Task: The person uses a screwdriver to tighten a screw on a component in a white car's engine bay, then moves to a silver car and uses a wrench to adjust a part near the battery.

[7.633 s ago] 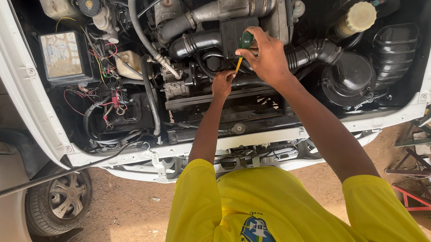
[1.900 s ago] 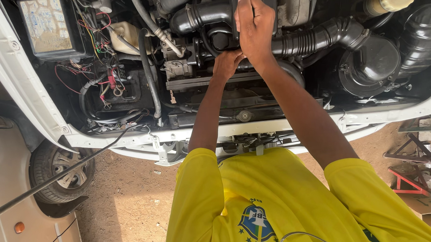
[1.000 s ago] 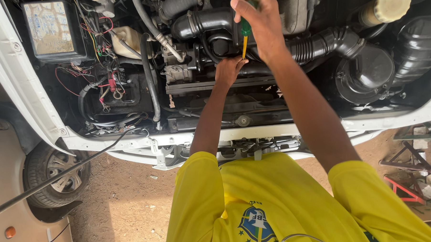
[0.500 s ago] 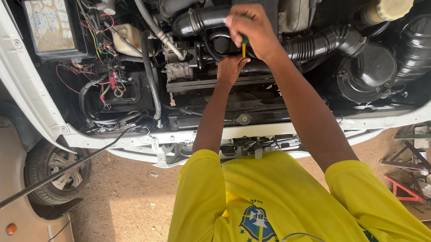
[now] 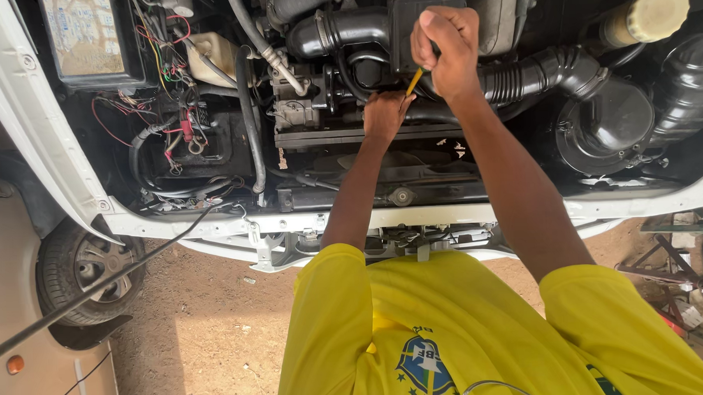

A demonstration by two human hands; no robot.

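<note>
The right hand (image 5: 445, 50) is clamped on a yellow-shafted screwdriver (image 5: 414, 82) above the black intake hose (image 5: 338, 33) — the left hand (image 5: 385, 114) curls below its tip, grip hidden, in tight room.

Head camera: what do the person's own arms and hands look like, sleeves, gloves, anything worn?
Both arms are bare from short yellow sleeves down. The left hand and right hand are ungloved, and no watch, ring or band shows on either wrist. The sleeves belong to a yellow jersey with a dark crest and small stars on the chest.
</note>
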